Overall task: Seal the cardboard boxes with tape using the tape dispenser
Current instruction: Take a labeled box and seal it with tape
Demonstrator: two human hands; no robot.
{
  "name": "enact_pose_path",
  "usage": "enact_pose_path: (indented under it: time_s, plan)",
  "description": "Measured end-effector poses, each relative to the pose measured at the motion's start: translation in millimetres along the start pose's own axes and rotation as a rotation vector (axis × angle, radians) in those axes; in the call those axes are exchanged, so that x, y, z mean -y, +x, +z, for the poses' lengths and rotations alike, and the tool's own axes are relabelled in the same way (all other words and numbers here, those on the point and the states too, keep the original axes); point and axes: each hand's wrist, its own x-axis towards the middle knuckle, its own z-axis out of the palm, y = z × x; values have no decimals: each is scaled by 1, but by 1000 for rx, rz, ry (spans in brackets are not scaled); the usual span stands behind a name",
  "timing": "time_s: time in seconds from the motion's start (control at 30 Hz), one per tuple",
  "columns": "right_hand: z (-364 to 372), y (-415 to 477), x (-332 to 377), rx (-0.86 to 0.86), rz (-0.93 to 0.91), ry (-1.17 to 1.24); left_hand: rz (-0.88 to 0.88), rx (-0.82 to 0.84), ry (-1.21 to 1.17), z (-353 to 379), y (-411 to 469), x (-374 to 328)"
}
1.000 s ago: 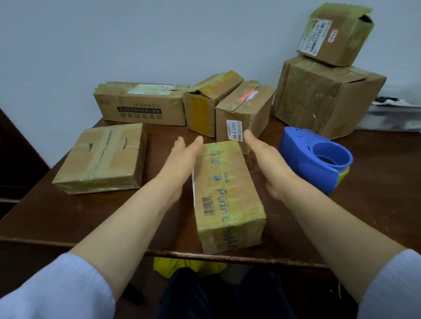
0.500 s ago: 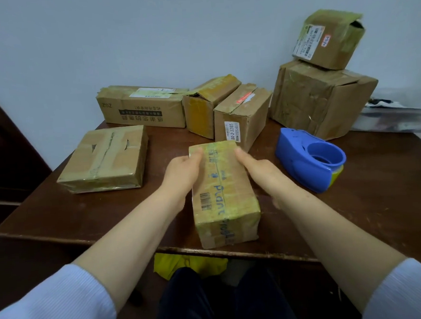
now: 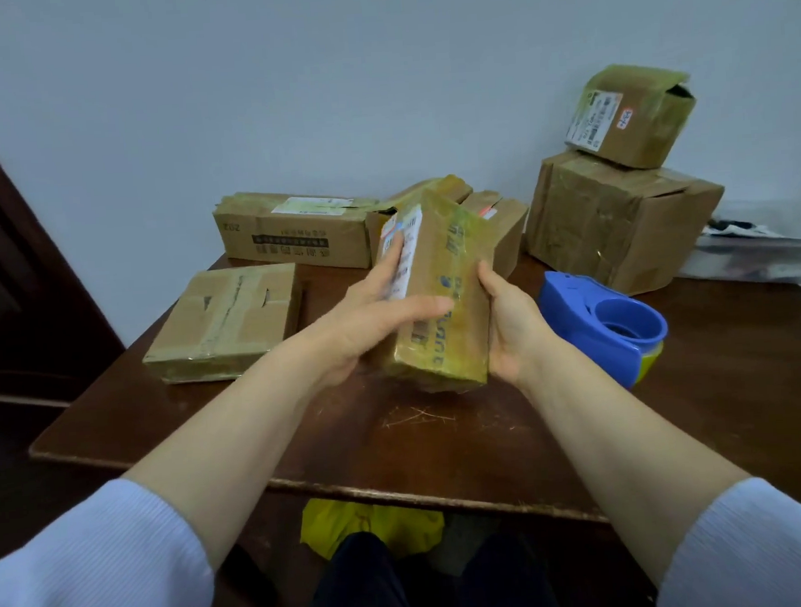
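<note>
1. Both your arms reach forward and draw in toward each other in front of you. The forearms are bare, and your pale ribbed sleeves (image 3: 91,571) are pushed back toward the elbows.
2. Your left hand (image 3: 371,319) grips the left side of the box (image 3: 448,272). Its fingers (image 3: 393,261) stretch up along that side, and the thumb lies across the face turned toward you, pointing right.
3. Your right hand (image 3: 515,329) clasps the opposite side with the palm against it and the thumb running up along the edge. Its other fingers are hidden behind the box.
4. Your palms face each other with the wrists roughly level.
</note>
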Motion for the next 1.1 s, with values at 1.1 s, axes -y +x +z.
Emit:
enact_pose_path:
  time_s: [1.1]
  plan:
    - [172,70,-75,205,-278,-728,-42,-834,442,-144,-37,10]
